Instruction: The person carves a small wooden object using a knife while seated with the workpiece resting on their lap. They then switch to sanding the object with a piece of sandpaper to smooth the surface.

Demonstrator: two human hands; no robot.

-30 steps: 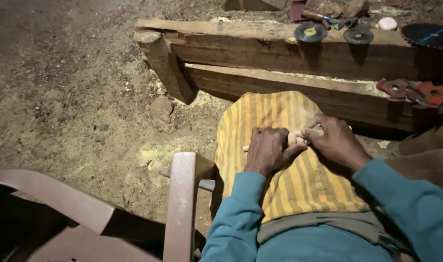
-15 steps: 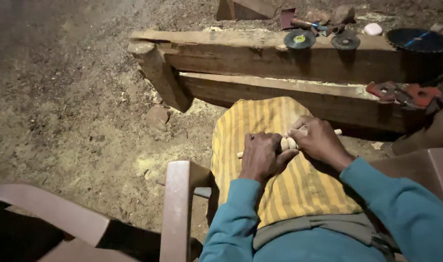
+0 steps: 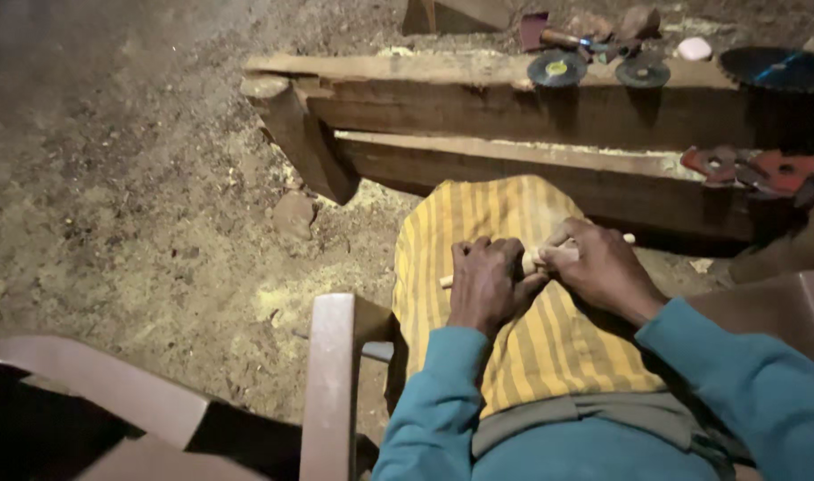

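From the head camera, a thin wooden stick [image 3: 549, 256] lies across the yellow cloth [image 3: 514, 338] on the lap, left hand [image 3: 487, 285] and right hand [image 3: 603, 267] curled tight around its middle; it looks light, stiff, snappable.

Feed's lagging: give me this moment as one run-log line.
left hand: grips wooden stick | right hand: grips same stick | stick: over yellow striped cloth on lap | ahead: wooden beam with discs
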